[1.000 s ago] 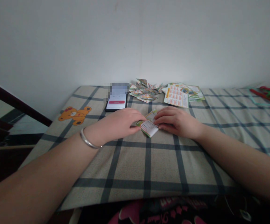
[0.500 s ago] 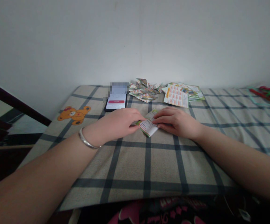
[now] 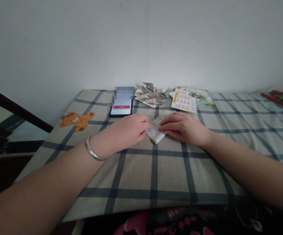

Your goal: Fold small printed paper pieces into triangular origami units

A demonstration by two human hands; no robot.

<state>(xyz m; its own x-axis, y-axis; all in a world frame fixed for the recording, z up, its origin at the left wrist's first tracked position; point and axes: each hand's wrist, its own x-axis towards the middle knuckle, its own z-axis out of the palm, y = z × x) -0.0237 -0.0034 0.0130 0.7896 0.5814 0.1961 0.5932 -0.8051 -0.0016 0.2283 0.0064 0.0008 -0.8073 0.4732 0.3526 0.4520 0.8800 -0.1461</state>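
A small folded paper (image 3: pixel 155 134), printed with text and edged in green, lies on the checked cloth between my two hands. My left hand (image 3: pixel 133 130), with a silver bangle at the wrist, has its fingers curled in, and its fingertips press on the paper's left edge. From the other side, my right hand (image 3: pixel 185 129) grips the paper's right edge between thumb and fingers. Its fingertips rest on the printed face, and part of that edge is hidden beneath them.
Behind the hands stand a phone (image 3: pixel 121 107) with a lit screen, a heap of folded paper pieces (image 3: pixel 151 96) and a stack of flat printed sheets (image 3: pixel 185 101). A bear picture (image 3: pixel 78 121) is at left. Red and green items (image 3: pixel 280 98) lie far right, before the wall (image 3: pixel 141 42).
My left hand's fingers have curled in more and its thumb has tucked under, uncovering a little more of the paper's left edge. My right hand and the paper have hardly moved.
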